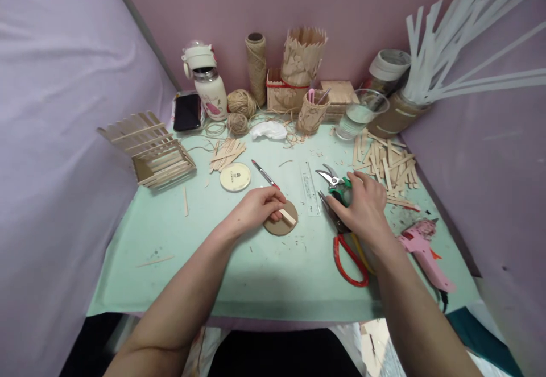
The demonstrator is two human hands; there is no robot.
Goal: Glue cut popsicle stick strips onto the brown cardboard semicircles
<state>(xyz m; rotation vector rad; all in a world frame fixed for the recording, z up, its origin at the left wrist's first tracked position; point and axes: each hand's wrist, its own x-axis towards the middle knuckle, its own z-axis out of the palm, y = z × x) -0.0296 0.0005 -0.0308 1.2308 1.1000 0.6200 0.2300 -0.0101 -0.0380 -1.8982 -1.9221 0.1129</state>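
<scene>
My left hand (265, 206) pinches a short flat wooden craft stick (288, 216) over a round cardboard disc (279, 228). My right hand (365, 202) is closed around the green handles of pruning shears (336, 182), whose blades point left and stand apart. Part of the grip is hidden by the hand. Under the right hand and wrist lie scissors (347, 260) with red and yellow handles. Between the hands is a clear ruler (309, 189). A red-and-grey pen (264, 173) lies just beyond the left hand.
Loose craft sticks (386, 164) are heaped at the right, with a pink glue gun (426, 255) nearer me. A stick-built chair-like piece (149, 149) stands left. A round lid (235, 177), twine balls (241, 104), a bottle (211, 95) and a clear cup (356, 118) sit farther back.
</scene>
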